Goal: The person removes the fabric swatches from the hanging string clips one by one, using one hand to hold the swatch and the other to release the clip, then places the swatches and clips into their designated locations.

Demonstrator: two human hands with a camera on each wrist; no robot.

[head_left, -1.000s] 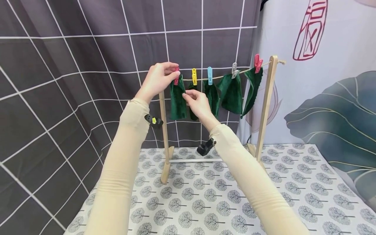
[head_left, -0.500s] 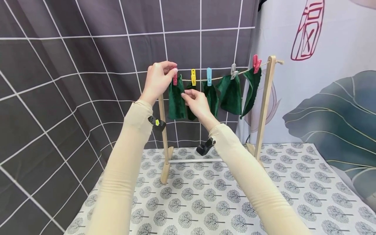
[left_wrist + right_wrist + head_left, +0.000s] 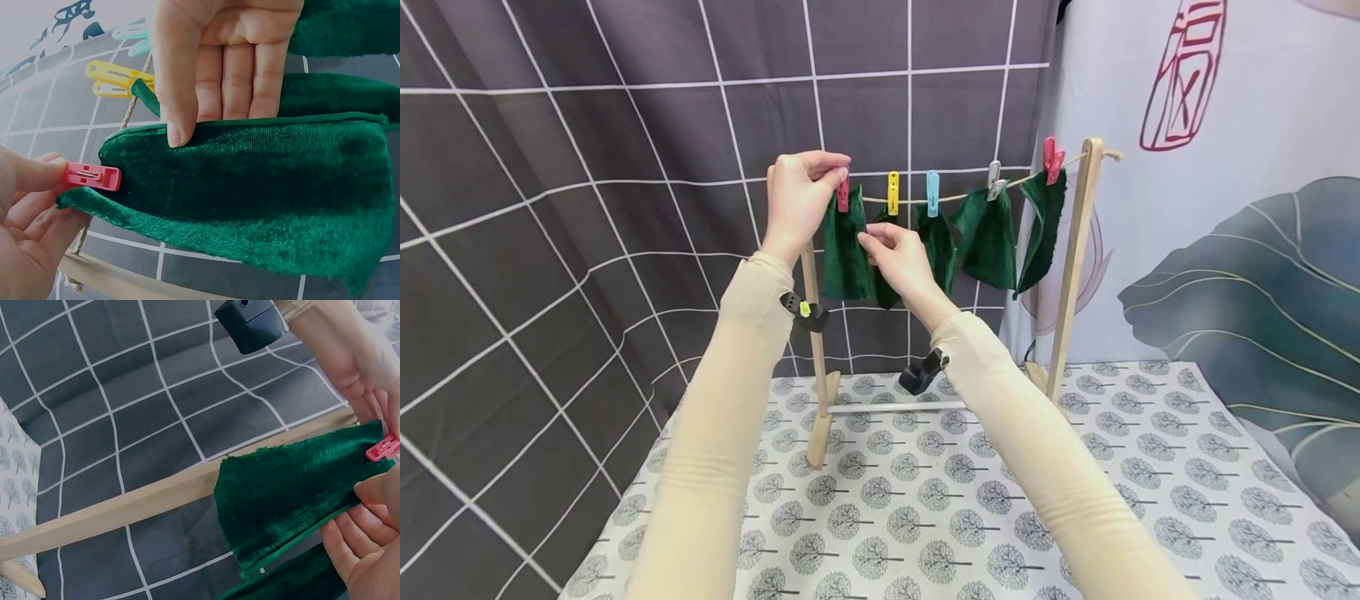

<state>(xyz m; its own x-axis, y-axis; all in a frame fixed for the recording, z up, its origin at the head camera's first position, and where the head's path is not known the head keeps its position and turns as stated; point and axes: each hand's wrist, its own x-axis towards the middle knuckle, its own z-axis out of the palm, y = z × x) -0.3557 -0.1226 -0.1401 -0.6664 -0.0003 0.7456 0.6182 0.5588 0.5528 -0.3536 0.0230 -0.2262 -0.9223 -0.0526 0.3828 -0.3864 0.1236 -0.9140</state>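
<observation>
**At the line's left end, a peg and a cloth held**

At the left post, the left hand [image 3: 801,196] pinches the red peg [image 3: 843,193] on the string [image 3: 962,197], while the right hand [image 3: 898,254] nips the edge of the green cloth [image 3: 844,250] hanging below it. This looks like the pegging or unpegging step; next, the peg's grip needs checking. Further along hang four more cloths on a wooden rack [image 3: 1075,267] over the desk [image 3: 925,517]. Since a second ago, both hands have barely shifted.

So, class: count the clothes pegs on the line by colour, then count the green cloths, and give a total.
Red pegs: 2
Yellow peg: 1
Blue peg: 1
Grey peg: 1
Green cloths: 5
Total: 10
</observation>
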